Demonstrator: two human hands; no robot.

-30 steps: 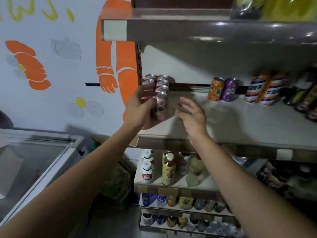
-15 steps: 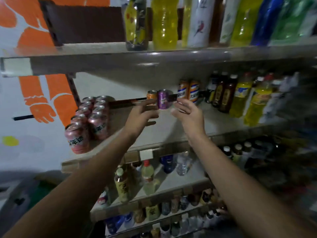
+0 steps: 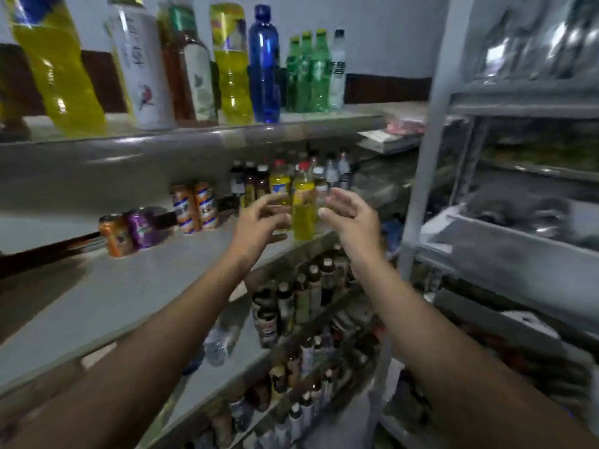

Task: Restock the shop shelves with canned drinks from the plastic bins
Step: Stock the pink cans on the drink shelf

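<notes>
Left hand, right hand: both empty, fingers loosely spread, raised before middle shelf. Canned drinks stood at shelf rear, left of hands. Step judged: between loads; next move called for fetching cans from bins, unseen

The middle shelf lies bare at 8 o'clock of the left hand, a wide strip free from its front edge back toward the wall. At 9 o'clock the orange can, purple can and two striped cans line the back. At 12 o'clock, yellow bottles and dark bottles block the way just beyond both hands. The upper shelf caps headroom at 11 o'clock. At 3 o'clock of the right hand, the gray rack post closes that side.
</notes>
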